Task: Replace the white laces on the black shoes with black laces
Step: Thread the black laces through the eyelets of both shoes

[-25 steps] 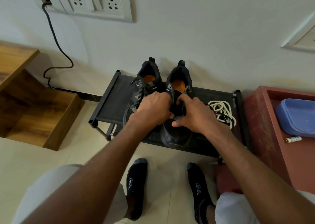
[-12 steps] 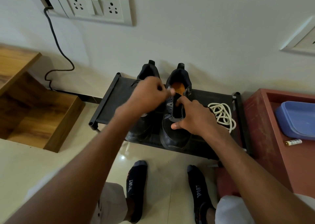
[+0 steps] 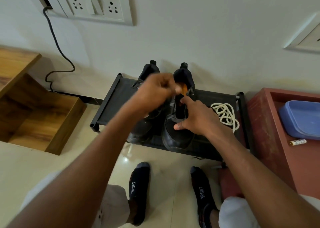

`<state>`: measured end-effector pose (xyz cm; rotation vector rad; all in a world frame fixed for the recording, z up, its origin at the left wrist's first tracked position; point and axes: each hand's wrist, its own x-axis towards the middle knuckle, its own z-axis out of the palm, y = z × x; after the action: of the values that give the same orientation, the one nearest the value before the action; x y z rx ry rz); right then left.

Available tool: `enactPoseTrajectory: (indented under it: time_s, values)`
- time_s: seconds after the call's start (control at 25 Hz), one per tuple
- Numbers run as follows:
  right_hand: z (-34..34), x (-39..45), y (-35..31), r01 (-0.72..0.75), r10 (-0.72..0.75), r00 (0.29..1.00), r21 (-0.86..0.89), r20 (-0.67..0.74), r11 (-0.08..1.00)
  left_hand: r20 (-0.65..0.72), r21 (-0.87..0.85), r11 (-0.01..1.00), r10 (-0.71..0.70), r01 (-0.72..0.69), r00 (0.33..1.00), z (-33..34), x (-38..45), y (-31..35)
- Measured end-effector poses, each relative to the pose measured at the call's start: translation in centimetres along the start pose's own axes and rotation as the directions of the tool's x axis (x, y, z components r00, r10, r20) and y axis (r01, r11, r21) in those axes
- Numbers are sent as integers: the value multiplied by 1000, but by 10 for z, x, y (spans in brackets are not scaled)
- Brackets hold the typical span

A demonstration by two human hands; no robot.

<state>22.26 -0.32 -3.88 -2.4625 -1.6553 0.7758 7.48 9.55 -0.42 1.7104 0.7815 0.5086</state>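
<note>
Two black shoes stand side by side on a low black rack (image 3: 112, 103), toes toward me. My left hand (image 3: 154, 92) is blurred, raised over the left shoe (image 3: 140, 132) near the collars, fingers curled as if pinching a thin black lace (image 3: 174, 104) that runs down to the right shoe (image 3: 176, 139). My right hand (image 3: 195, 118) grips that shoe at its tongue and eyelets, thumb low on the vamp. A coil of white laces (image 3: 225, 113) lies loose on the rack to the right.
A red box (image 3: 263, 123) at the right holds a blue lidded container (image 3: 301, 118) and a small white tube (image 3: 298, 142). A wooden shelf unit (image 3: 34, 116) stands left. A black cable (image 3: 57, 42) hangs from the wall socket plate (image 3: 97, 4). My socked feet (image 3: 138, 189) rest on the tiled floor.
My left hand has lifted from the right shoe's tongue up and back toward the collars. My right hand has stayed on the right shoe.
</note>
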Motion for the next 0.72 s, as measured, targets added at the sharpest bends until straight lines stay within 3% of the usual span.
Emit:
enactPoseTrajectory:
  time_s: [0.04,0.08,0.12,0.16,0.2,0.24,0.28,0.32,0.4,0.56,0.64,0.72]
  values:
    - [0,0,1,2,-2,1000,7,5,1000,-38,-302,951,62,-71,997,-6,-1,11]
    - [0,1,1,7,-7,1000,13,8,1000,-64,-493,865,71,-93,995,-10,-2,19]
    - [0,1,1,11,-11,1000,13,11,1000,-92,-514,853,45,-86,995,-12,-1,20]
    - [0,2,0,13,-14,1000,10,13,1000,-129,-360,932,4,-51,992,-13,-1,20]
    - [1,2,0,12,-12,1000,5,12,1000,-153,-47,998,-36,29,987,-12,1,12]
    - [1,3,-1,9,-9,1000,3,8,1000,-150,299,946,-85,127,985,-9,2,1]
    - [2,3,-1,6,-6,1000,1,4,1000,-120,552,809,-161,200,980,-3,2,-12]
    - [2,4,-1,6,-6,1000,-1,2,1000,-67,682,692,-261,235,963,3,-1,-20]
    - [3,5,0,10,-10,1000,-6,-2,1000,19,751,625,-345,215,938,13,-3,-29]
    - [3,6,-1,4,-4,1000,-8,2,1000,-25,812,559,-253,167,967,17,3,-27]
    - [3,6,-1,5,-5,1000,-7,-3,1000,-3,782,597,-284,179,959,16,4,-26]
    - [3,7,0,2,-2,1000,4,-5,1000,-3,629,750,-261,205,965,6,3,-20]
